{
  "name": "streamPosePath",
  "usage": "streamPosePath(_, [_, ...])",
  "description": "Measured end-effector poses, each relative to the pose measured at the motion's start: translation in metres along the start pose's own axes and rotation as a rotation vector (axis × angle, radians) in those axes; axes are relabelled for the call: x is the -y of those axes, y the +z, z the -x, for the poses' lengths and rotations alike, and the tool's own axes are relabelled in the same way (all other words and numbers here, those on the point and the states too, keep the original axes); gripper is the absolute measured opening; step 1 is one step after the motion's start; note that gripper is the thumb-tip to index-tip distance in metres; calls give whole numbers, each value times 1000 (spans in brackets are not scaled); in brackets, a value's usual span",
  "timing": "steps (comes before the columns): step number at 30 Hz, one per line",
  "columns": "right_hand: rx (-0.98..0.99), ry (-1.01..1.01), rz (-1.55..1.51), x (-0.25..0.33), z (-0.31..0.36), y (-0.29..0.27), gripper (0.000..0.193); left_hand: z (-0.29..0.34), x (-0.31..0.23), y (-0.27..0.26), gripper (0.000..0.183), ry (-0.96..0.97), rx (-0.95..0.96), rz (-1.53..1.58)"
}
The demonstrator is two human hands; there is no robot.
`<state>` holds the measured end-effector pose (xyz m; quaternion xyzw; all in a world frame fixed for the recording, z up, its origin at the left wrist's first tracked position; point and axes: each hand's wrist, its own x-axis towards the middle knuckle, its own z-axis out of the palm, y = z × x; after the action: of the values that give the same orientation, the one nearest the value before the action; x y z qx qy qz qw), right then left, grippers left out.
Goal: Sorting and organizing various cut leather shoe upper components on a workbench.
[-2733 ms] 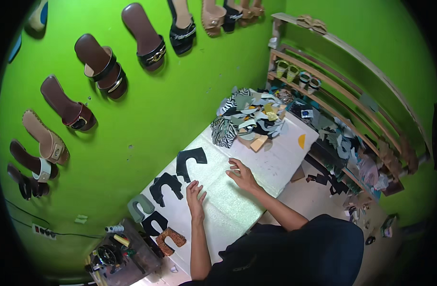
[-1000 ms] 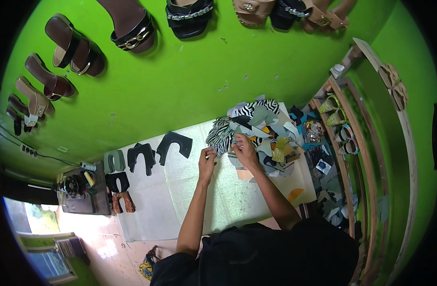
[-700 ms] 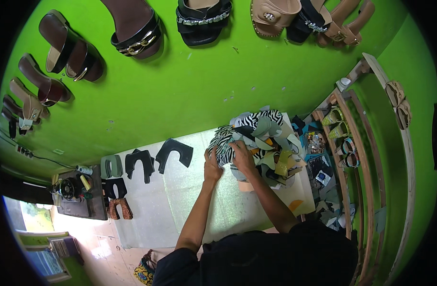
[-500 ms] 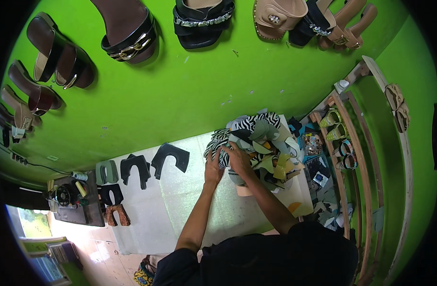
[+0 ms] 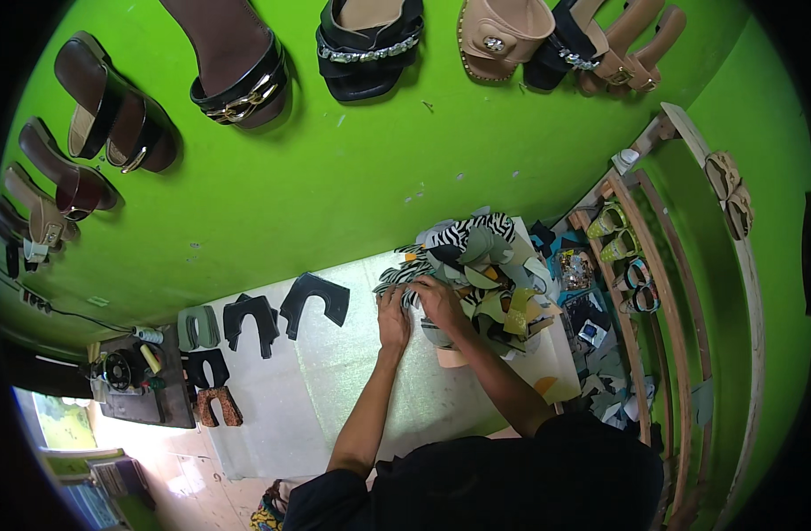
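At the left edge of a heap of scraps, several zebra-print cut pieces [image 5: 409, 270] lie loosely stacked on the pale work table [image 5: 343, 389]. My left hand [image 5: 392, 320] is closed on the near edge of the striped pieces, its fingers close together on top. Close beside it, my right hand [image 5: 439, 303] has curled fingers gripping the same pieces; its fingertips are partly hidden. The heap of scraps [image 5: 487, 252] behind and right of my hands mixes green, grey, black and yellow bits with more zebra print.
Black U-shaped pieces [image 5: 315, 305], green pieces [image 5: 198, 327] and brown patterned pieces [image 5: 220, 407] lie along the table's left. Sandals [image 5: 370, 53] hang on the green wall. A wooden rack [image 5: 640, 301] stands right, beside scattered scraps. A sewing machine [image 5: 118, 367] sits far left.
Both hands have drawn slightly toward me and down with the zebra-print pieces, which now spread more loosely. An orange bit shows among them. The whole view has shifted slightly.
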<state>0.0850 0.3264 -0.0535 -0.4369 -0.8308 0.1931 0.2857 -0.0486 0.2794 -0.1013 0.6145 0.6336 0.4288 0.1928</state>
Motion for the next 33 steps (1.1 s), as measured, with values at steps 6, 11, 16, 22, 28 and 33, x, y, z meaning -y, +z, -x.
streamPosePath(6, [-107,83,-97,27,23,-49,33,-1,-71,-29,55,70,2,54])
streamPosePath(11, [-283,123,-83,44,58,-109,38,5,-135,-27,63,187,70,77])
streamPosePath(16, [-441,187,-24,24,102,-142,39,16,-173,9,66,279,147,55])
streamPosePath(22, [-335,284,-26,-28,146,-129,41,31,-144,57,68,217,439,-98])
streamPosePath(28, [-81,445,143,-21,169,-132,49,43,-131,55,62,245,523,-321])
streamPosePath(33, [-275,357,140,-30,167,-142,33,29,-140,48,47,222,384,-154])
